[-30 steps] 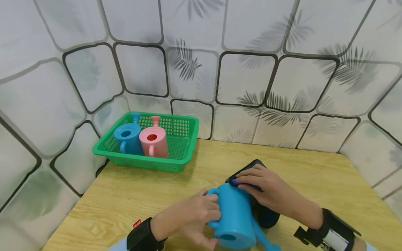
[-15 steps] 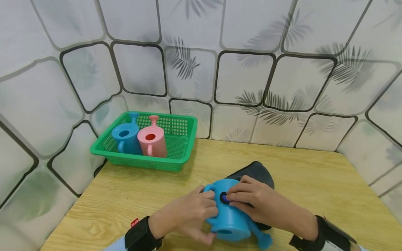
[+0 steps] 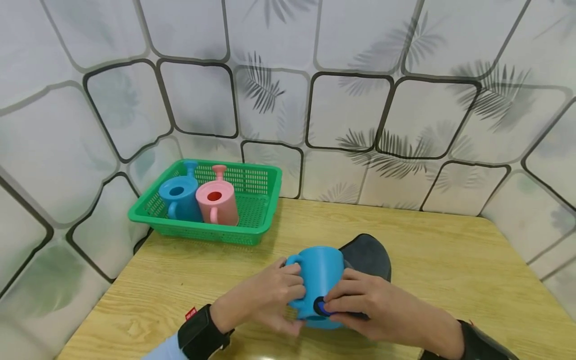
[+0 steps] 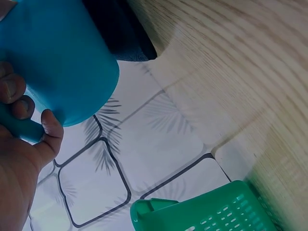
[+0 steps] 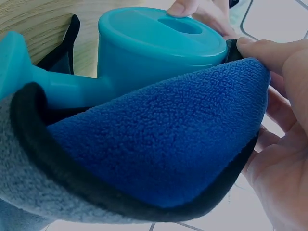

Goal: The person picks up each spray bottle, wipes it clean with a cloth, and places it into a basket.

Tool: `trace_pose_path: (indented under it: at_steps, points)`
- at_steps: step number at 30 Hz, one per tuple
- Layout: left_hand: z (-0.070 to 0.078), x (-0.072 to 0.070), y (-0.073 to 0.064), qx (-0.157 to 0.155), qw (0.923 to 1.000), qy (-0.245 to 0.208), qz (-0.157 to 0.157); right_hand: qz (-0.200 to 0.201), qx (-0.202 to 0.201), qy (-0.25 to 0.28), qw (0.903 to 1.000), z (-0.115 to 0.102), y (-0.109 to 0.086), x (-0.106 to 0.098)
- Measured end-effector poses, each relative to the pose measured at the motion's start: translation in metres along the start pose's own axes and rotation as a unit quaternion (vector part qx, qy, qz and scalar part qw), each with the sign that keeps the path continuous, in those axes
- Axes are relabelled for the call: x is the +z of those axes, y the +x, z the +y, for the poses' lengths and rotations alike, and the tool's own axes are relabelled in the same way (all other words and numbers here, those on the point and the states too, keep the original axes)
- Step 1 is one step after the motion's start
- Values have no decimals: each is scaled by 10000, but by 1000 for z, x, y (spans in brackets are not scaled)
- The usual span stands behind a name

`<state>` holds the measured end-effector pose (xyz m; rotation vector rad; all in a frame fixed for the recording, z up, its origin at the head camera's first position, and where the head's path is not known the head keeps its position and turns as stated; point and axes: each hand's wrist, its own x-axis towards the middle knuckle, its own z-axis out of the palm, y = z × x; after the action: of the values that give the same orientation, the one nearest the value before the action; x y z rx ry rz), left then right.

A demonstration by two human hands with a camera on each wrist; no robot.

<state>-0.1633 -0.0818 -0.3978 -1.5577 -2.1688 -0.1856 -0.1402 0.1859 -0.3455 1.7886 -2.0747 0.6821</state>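
Note:
A light-blue watering can is held tilted above the table. My left hand grips its handle, and in the left wrist view the fingers curl round the handle. The can's top opening and spout show in the right wrist view. My right hand pinches a black-edged cloth, plush blue on one side and grey on the other, against the can near its top rim. Part of the cloth lies behind the can, and its dark side faces up there.
A green plastic basket stands at the table's back left. Inside it are a blue watering can and a pink watering can. A patterned curtain surrounds the wooden table at the back and sides.
My right hand has moved the pinched cloth edge along the can from its far end toward the near, top end. The can has shifted slightly left and tilted, its opening now mostly out of sight.

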Motion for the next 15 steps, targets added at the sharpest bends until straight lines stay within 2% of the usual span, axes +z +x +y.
trace_pose_path:
  at_steps: [4,8,15]
  points:
    - [0,1,-1,1,9999,54,138,-44,74,80,9999,-1,-1,1]
    - [0,3,-2,-9,9997,59,228,72,-67,7,10000,0,-1,2]
    - [0,2,-2,-32,9999,-44,121,322,-277,-200,9989,5,0,3]
